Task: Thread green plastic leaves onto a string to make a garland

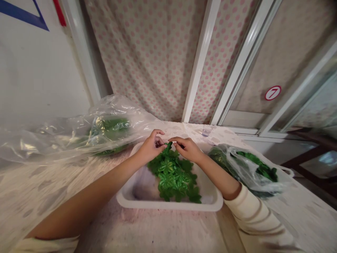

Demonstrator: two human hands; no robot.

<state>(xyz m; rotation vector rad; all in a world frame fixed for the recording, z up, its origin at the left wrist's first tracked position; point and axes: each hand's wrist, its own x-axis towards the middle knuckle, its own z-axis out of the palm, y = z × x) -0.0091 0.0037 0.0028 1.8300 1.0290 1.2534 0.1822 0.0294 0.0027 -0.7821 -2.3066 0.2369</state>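
Observation:
A bunch of artificial green leaves lies heaped in a shallow white plastic tray. My left hand and my right hand meet above the tray's far side. The fingertips of both hands pinch the top of a green leaf sprig that rises from the heap. The sprig's stem is mostly hidden by my fingers. My right forearm has a cream sleeve pushed back, and my left arm stretches across the table.
A clear plastic bag of green leaves sprawls left of the tray, and a second bag sits to its right. A small clear cup stands at the far edge. A polka-dot curtain and white door frames rise behind the mottled table.

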